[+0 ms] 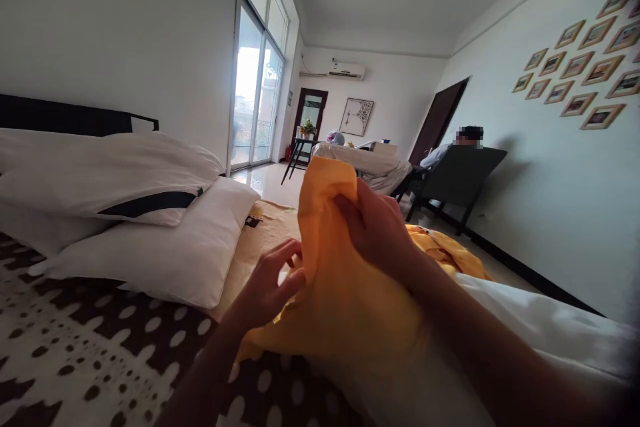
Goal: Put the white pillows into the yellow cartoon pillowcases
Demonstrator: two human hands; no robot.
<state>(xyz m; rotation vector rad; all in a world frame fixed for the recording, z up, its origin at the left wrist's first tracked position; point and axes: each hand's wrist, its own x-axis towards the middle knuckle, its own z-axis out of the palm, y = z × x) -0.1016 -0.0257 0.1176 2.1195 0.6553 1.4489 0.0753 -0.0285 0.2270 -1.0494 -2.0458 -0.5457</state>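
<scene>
A plain orange cloth is raised in front of me, its top standing up in a fold and its lower part spreading over the bed. My right hand is closed on the upper right of this cloth, thumb pressed into the fabric. Lower down, my left hand has curled fingers at the cloth's left edge, thumb and fingertips meeting the fabric; part of the fingertips is hidden. Whether the cloth is a cover or a case cannot be made out.
White pillows lie stacked at left on a brown-and-white patterned bedspread. A beige cloth lies beyond my left hand. At right are a white quilt and a bunched orange printed cloth. A person sits in a dark chair farther back.
</scene>
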